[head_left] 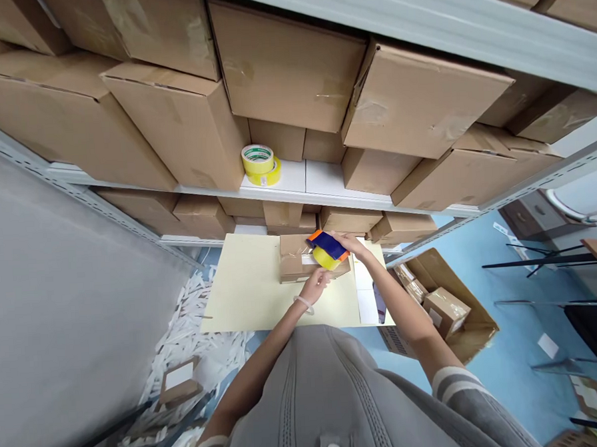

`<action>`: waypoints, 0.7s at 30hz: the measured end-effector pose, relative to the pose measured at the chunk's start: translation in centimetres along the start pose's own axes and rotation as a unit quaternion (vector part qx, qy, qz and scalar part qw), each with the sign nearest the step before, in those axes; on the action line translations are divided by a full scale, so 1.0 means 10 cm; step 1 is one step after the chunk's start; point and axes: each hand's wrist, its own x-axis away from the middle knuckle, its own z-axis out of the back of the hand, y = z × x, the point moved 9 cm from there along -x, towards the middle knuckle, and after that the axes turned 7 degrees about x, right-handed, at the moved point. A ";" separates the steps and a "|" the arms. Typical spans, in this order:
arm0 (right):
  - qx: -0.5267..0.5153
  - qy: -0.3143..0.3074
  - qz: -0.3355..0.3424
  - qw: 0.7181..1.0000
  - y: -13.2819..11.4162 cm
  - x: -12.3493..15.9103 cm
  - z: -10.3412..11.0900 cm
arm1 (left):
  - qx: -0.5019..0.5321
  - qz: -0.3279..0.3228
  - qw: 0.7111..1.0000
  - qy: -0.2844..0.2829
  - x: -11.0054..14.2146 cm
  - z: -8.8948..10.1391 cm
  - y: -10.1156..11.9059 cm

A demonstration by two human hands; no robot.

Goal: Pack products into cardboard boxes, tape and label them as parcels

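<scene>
My right hand [350,243] is wrapped round a blue and orange tape dispenser [329,244], which is tilted over a small cardboard box [291,256]. A yellow roll of tape [325,259] sits in the dispenser. Just below the roll, close to the front side of the box, my left hand [316,286] has its fingers curled together; what they pinch, if anything, is too small to make out. The box lies on a pale yellow board [246,286], with a white label partly covered by the dispenser.
Shelves [322,197] full of cardboard boxes rise in front. Two yellow tape rolls [259,160] are stacked on the shelf. White papers [366,300] lie at the board's right side. A large open carton [476,321] with boxes stands right; paper strips [183,323] cover the left floor.
</scene>
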 end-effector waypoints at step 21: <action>0.241 -0.030 0.027 0.970 -0.28 0.27 -0.29 | 0.102 -0.013 0.991 0.090 -0.15 0.12 -0.11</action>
